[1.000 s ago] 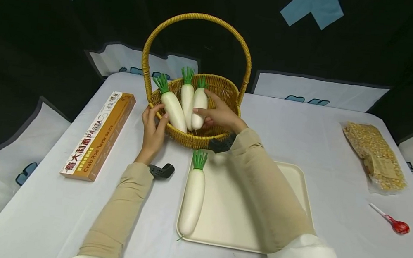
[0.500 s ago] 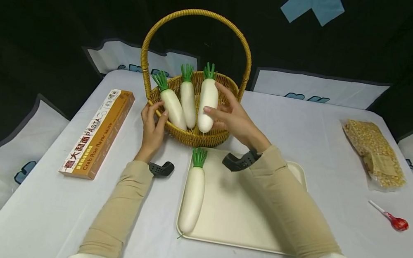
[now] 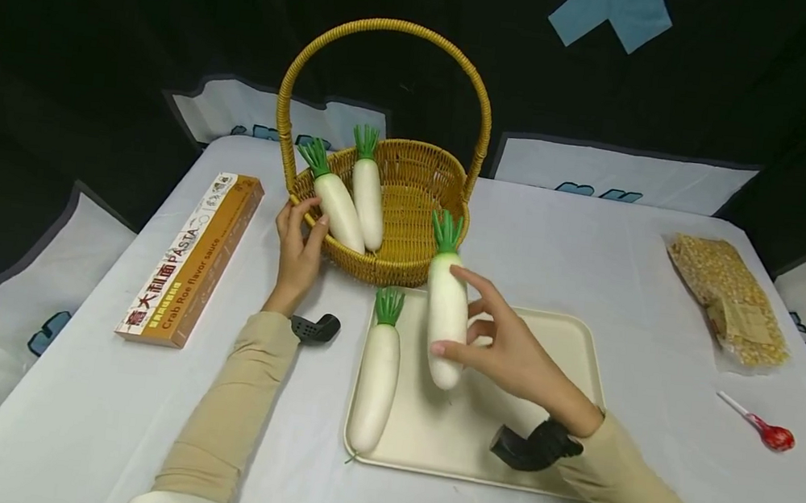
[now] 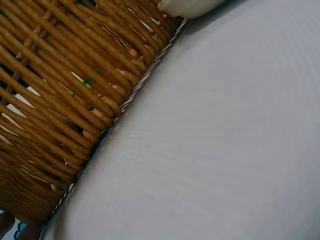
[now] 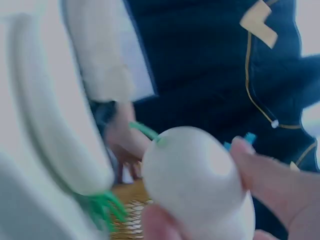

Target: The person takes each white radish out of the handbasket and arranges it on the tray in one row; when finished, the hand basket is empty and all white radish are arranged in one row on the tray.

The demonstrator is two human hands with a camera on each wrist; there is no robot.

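Grip: right hand pinches radish by body, left hand holds basket; I judge radish light, stiff, slick; avoid leaves.

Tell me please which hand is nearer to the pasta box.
Left. The left hand is at the rim of the basket, right of the pasta box; the right hand is farther right, holding a white radish over the tray.

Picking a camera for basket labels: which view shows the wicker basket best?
Head: it shows the basket nearly whole, handle included. Left wrist: just part of its woven side, close up. Right wrist: a small piece beyond the held radish.
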